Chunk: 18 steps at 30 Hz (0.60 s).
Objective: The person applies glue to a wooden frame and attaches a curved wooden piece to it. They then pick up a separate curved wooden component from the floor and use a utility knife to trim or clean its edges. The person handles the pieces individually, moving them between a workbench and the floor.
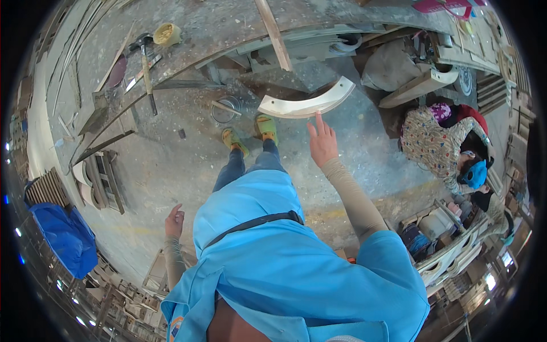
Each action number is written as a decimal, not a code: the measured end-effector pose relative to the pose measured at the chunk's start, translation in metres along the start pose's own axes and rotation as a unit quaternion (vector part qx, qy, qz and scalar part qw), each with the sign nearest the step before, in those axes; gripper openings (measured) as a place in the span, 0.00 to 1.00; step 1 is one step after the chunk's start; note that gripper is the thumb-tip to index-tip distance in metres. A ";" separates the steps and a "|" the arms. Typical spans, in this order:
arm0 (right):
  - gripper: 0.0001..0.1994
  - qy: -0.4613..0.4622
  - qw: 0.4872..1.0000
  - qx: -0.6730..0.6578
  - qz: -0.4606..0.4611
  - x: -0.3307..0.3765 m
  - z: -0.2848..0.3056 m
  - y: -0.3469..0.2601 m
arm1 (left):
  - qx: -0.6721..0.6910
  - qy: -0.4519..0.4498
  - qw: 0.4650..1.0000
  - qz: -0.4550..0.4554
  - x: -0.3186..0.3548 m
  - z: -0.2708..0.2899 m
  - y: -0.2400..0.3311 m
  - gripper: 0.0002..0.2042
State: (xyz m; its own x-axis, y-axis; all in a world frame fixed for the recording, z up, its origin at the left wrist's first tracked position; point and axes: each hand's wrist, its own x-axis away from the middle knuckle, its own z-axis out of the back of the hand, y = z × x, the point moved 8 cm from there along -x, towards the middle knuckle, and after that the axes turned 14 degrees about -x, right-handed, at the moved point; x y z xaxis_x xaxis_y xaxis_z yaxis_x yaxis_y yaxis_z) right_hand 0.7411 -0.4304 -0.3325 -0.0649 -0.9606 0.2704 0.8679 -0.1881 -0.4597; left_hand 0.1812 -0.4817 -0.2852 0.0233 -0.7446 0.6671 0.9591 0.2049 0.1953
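Note:
A curved, pale wooden piece shaped like an arc lies in front of me, with a dark hole near its left end. My right hand reaches toward it, fingers stretched out. One fingertip meets or nearly meets the arc's near edge; I cannot tell whether it touches. My left hand hangs low at my side, away from any object, its fingers loosely bent and apart with nothing seen in them.
The workbench ahead bears a hammer and a yellowish tub. A wooden bar juts over its edge. A round tin stands on the floor by my feet. At right a person bends down; stacked wooden parts lie left.

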 end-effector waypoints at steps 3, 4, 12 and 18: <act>0.22 -0.012 1.000 0.000 -0.010 0.019 -0.008 0.002 | -0.008 0.008 1.000 -0.028 -0.019 0.023 0.031 0.15; 0.23 -0.016 1.000 0.001 -0.010 0.025 -0.011 0.003 | -0.007 0.008 0.999 -0.034 -0.023 0.028 0.040 0.15; 0.27 -0.031 0.998 -0.034 -0.045 0.060 -0.025 0.007 | -0.038 -0.022 0.996 -0.073 -0.045 0.038 0.072 0.15; 0.32 -0.059 0.992 -0.049 -0.099 0.055 -0.027 0.015 | -0.051 -0.043 0.996 -0.061 -0.046 0.035 0.067 0.15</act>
State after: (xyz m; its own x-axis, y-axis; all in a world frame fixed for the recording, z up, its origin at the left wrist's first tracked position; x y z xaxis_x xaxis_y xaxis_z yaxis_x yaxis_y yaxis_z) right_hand 0.7371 -0.4915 -0.3470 -0.1663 -0.8729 0.4587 0.7911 -0.3958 -0.4664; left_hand 0.2346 -0.4115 -0.2779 -0.1149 -0.7017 0.7032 0.9772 0.0472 0.2069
